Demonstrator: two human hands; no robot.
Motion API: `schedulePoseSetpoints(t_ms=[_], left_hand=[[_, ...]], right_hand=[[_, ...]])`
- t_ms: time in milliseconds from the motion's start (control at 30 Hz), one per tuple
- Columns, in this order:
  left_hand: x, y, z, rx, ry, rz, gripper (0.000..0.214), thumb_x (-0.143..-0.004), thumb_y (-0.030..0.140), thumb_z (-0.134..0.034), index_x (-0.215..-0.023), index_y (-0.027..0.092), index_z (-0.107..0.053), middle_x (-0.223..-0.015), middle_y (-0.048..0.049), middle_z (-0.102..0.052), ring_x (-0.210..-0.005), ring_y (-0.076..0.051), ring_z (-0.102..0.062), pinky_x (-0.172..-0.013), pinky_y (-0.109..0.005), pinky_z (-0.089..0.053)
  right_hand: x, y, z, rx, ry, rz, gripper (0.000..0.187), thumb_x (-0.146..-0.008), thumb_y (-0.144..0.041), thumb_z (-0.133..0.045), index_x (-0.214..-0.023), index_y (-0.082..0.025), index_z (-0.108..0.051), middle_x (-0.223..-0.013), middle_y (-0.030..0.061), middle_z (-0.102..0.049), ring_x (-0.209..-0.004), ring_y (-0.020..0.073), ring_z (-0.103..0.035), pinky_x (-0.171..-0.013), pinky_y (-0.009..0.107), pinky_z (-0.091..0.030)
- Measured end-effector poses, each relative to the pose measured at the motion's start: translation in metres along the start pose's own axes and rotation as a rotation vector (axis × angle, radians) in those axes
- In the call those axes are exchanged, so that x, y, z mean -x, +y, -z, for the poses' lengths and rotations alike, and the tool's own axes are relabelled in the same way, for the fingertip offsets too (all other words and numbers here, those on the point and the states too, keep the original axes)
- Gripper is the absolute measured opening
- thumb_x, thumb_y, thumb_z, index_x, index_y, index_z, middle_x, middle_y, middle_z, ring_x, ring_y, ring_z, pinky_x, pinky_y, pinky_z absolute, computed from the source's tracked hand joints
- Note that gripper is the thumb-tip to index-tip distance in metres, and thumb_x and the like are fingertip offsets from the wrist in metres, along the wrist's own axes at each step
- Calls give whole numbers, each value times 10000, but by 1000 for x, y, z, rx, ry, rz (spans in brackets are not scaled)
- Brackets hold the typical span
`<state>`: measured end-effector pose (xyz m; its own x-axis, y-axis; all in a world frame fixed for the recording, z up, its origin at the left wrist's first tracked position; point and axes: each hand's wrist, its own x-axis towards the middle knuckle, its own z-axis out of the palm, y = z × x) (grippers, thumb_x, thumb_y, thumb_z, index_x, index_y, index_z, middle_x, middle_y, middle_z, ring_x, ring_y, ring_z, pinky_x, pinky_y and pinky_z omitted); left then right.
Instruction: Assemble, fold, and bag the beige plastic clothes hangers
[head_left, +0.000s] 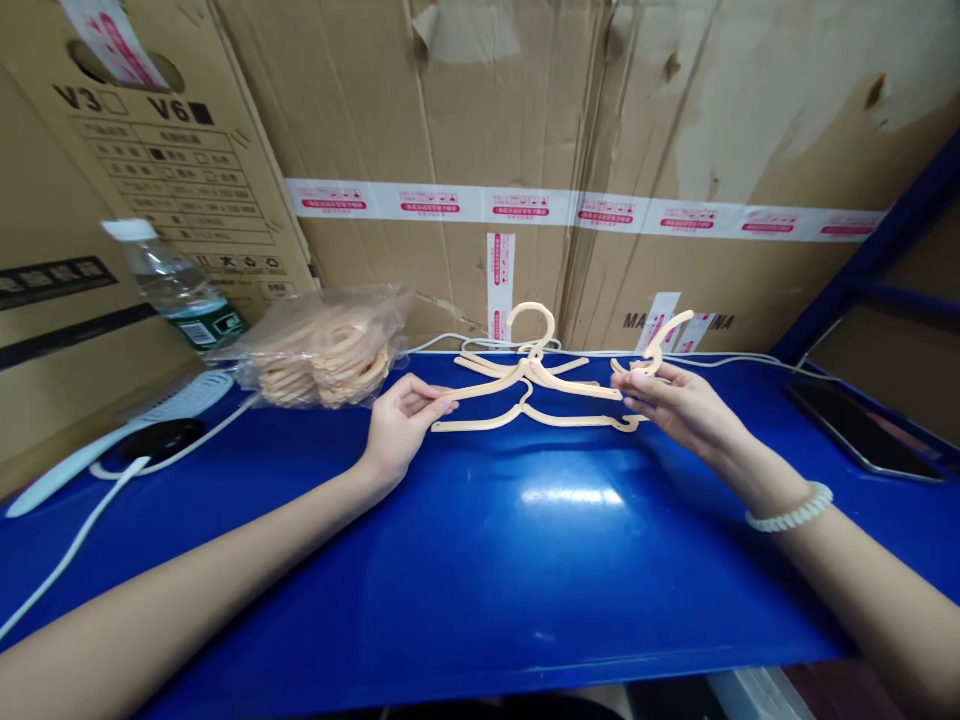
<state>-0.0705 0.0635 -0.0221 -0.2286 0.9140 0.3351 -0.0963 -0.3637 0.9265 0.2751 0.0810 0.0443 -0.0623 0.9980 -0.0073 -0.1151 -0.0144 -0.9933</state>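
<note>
My left hand pinches the left tip of a beige plastic hanger, which is raised a little above the blue table with its round hook upward. My right hand has its fingers closed on a separate beige hook piece beside the hanger's right tip. Whether those fingers also touch that tip, I cannot tell. Just below, a second hanger lies on the table, its right end near my right hand. More beige hanger parts lie behind the raised hanger, partly hidden by it.
A clear bag of beige ring-shaped parts sits left, near a water bottle. Further left are a pale long-handled item and a black round device with a white cable. A phone lies right. Cardboard walls the back.
</note>
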Motion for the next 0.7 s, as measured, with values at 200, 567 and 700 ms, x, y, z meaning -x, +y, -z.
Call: schedulePoseSetpoints(t_ms=[200, 567, 700], left_hand=[[0, -4, 3, 15, 12, 7, 318, -623, 252, -863, -726, 166, -574, -851, -63, -762, -783, -201, -754, -801, -338, -622], [2, -1, 3, -2, 17, -17, 309, -632, 254, -849, -719, 177, -563, -854, -57, -762, -780, -199, -752, -821, -358, -627], [3, 1, 1, -19, 18, -31, 319, -634, 272, -850, -720, 178, -558, -858, -64, -761, -784, -210, -753, -829, -379, -628]], right_hand=[[5, -4, -8, -44, -100, -151, 228, -706, -255, -863, -835, -178, -692, -963, 64, -742, -994, 233, -721, -838, 313, -598], [3, -7, -10, -109, -90, -242, 131, -741, -94, -730, -777, -166, -627, -762, 47, -702, -722, 201, -731, -745, 317, -617], [2, -7, -10, -131, -59, -268, 108, -735, -110, -710, -747, -180, -629, -714, 28, -682, -680, 183, -707, -722, 315, -613]])
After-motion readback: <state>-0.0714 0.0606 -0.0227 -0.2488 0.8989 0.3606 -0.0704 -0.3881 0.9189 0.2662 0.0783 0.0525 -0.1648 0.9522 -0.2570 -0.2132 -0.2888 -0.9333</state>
